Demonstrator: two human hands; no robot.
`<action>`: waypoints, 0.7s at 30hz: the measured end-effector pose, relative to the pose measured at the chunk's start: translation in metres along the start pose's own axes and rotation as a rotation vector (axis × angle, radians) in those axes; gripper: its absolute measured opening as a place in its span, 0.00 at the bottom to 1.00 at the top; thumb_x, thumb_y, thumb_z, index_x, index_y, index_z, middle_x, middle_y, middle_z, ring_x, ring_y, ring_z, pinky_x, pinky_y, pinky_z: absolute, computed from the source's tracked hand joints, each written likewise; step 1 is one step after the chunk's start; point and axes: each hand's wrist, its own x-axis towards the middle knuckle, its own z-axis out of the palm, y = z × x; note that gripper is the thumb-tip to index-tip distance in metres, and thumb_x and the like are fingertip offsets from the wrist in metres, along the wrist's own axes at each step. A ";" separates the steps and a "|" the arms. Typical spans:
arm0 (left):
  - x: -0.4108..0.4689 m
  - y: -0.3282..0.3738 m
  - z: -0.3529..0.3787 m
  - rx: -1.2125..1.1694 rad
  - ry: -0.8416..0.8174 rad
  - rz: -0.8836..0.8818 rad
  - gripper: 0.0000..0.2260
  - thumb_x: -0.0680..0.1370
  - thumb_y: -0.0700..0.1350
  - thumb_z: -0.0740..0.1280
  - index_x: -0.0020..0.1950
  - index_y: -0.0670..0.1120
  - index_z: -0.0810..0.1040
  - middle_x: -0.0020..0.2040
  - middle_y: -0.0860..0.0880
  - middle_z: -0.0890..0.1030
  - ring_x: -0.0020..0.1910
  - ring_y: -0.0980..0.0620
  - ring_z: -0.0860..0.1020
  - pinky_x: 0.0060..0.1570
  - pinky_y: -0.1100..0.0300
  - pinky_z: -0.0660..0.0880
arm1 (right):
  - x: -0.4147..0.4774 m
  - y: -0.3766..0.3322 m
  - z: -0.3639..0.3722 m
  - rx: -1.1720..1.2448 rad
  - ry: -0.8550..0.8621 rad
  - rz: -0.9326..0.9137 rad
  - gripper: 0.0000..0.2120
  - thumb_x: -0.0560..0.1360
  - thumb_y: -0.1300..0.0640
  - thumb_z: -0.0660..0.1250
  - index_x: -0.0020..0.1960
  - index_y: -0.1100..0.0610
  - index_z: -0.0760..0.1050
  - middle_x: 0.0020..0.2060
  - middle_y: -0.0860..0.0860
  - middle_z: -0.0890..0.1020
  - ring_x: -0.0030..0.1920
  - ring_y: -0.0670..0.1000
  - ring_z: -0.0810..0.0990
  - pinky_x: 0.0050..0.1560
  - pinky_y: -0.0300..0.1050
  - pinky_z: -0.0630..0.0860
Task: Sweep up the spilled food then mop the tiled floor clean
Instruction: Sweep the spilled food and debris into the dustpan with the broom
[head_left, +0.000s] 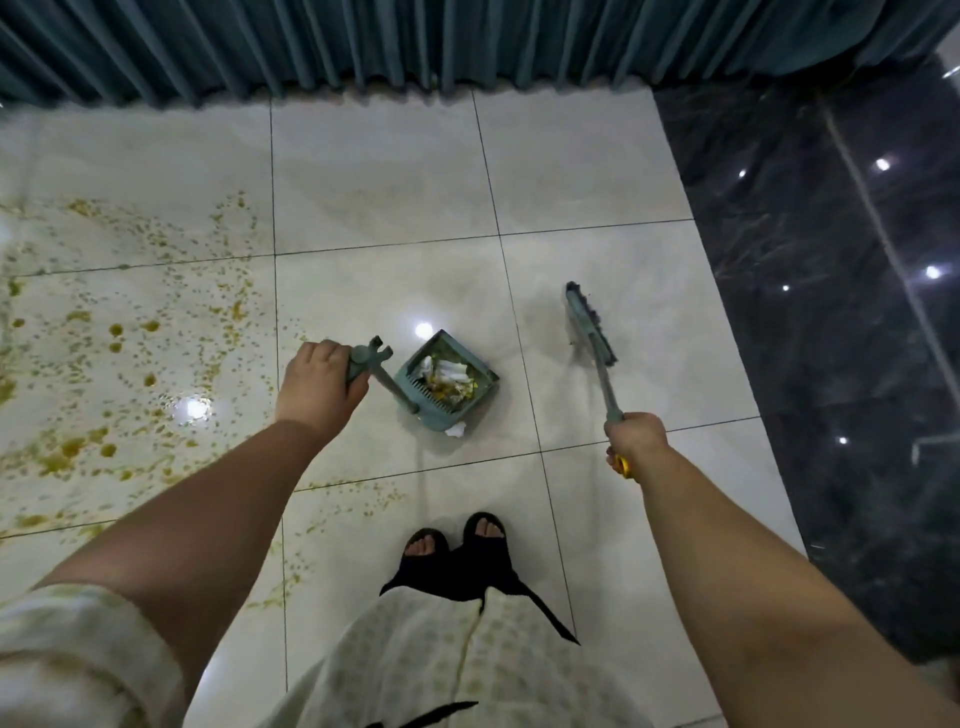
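Grips the top of the dustpan handle (363, 358) with the left hand (319, 384), with fingers curled round it and the shaft slanting down to the pan. Holds the broom handle (605, 384) in the right hand (636, 439), closed in a fist just above the yellow end (623, 464). Out ahead and to the right, the broom head (589, 325), teal with dark bristles, blurred; unclear whether touching the floor.

Between the two hands, on a pale glossy tile: the dustpan (447, 384), teal and square, with a comb of teeth along its near side, loaded with crumpled white tissue and yellowish food scraps. Just beside its near corner, one white scrap (456, 429).

Off to the left, across several tiles of the floor (389, 171): the spilled food (130, 338), a wide spatter of yellow-brown specks with a few bigger blobs, thinning toward the dustpan and trailing down toward the feet. Well apart from the broom head.

Along the far edge, a pleated teal curtain (363, 41); on the right, a band of dark polished stone (831, 312) with bright light spots. At the bottom, black open-toed sandals (457, 540) side by side under a pale patterned garment (415, 665).
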 end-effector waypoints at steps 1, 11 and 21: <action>0.006 0.012 0.002 0.001 0.006 0.015 0.12 0.76 0.47 0.68 0.50 0.37 0.78 0.46 0.40 0.78 0.48 0.38 0.74 0.48 0.46 0.73 | 0.008 -0.003 -0.008 0.003 0.000 0.008 0.11 0.77 0.65 0.61 0.59 0.65 0.75 0.33 0.58 0.74 0.27 0.55 0.73 0.29 0.43 0.73; 0.056 0.109 0.023 -0.010 -0.034 0.020 0.13 0.77 0.48 0.66 0.52 0.39 0.78 0.48 0.41 0.78 0.51 0.39 0.73 0.49 0.47 0.72 | 0.084 0.001 -0.052 -0.037 -0.054 0.118 0.16 0.76 0.68 0.62 0.64 0.69 0.71 0.35 0.60 0.75 0.28 0.55 0.74 0.31 0.45 0.73; 0.046 0.140 0.019 0.057 -0.068 0.096 0.13 0.77 0.49 0.67 0.52 0.39 0.79 0.48 0.41 0.78 0.50 0.38 0.73 0.48 0.48 0.72 | 0.027 -0.009 -0.073 -0.142 -0.197 0.124 0.09 0.77 0.61 0.63 0.51 0.66 0.76 0.33 0.59 0.76 0.26 0.52 0.73 0.21 0.35 0.70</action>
